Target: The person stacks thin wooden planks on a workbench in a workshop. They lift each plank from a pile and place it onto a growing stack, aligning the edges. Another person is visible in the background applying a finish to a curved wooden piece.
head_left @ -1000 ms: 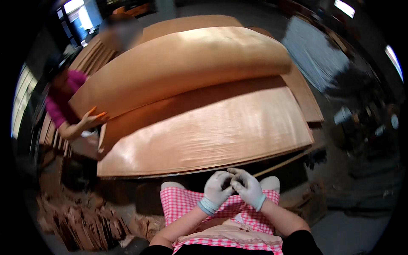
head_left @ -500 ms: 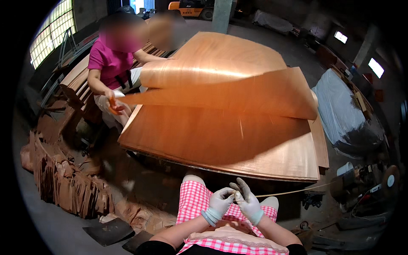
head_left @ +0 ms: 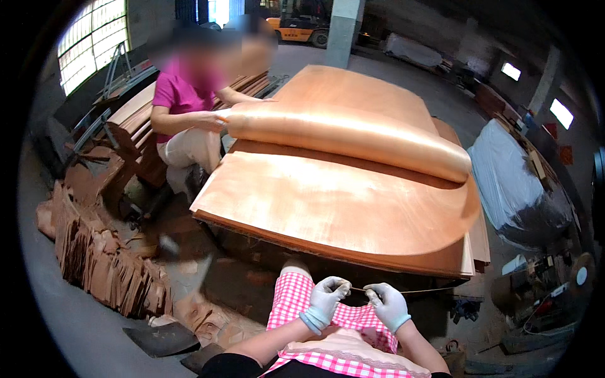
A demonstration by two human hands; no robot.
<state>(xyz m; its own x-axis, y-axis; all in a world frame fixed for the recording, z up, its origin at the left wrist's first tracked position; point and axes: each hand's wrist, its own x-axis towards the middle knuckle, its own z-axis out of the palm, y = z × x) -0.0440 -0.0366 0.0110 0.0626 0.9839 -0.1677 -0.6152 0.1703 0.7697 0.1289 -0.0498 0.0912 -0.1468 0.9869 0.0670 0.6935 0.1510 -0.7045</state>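
My left hand [head_left: 328, 299], in a pale work glove, is closed in a pinch on a thin, light-coloured strip [head_left: 428, 291]. My right hand [head_left: 389, 306], gloved too, also pinches the strip a short way to the right. A short length is stretched between my hands, and the rest runs off to the right past my right hand. Both hands are above my lap, just short of the near edge of a large stack of reddish wood veneer sheets [head_left: 321, 208]. On the stack lies a veneer sheet folded over into a long roll [head_left: 353, 140].
A person in a magenta top [head_left: 183, 94] sits at the stack's left end, hands at the roll. Broken veneer pieces [head_left: 107, 264] are piled at lower left. Machinery [head_left: 542, 283] stands at right, near a plastic-covered stack [head_left: 504, 170]. An orange forklift [head_left: 296, 30] is far back.
My hands have moved apart, drawing the strip between them, and my right fingers have curled in. The veneer's loose flap has gone over into a roll, and the person's near hand has risen.
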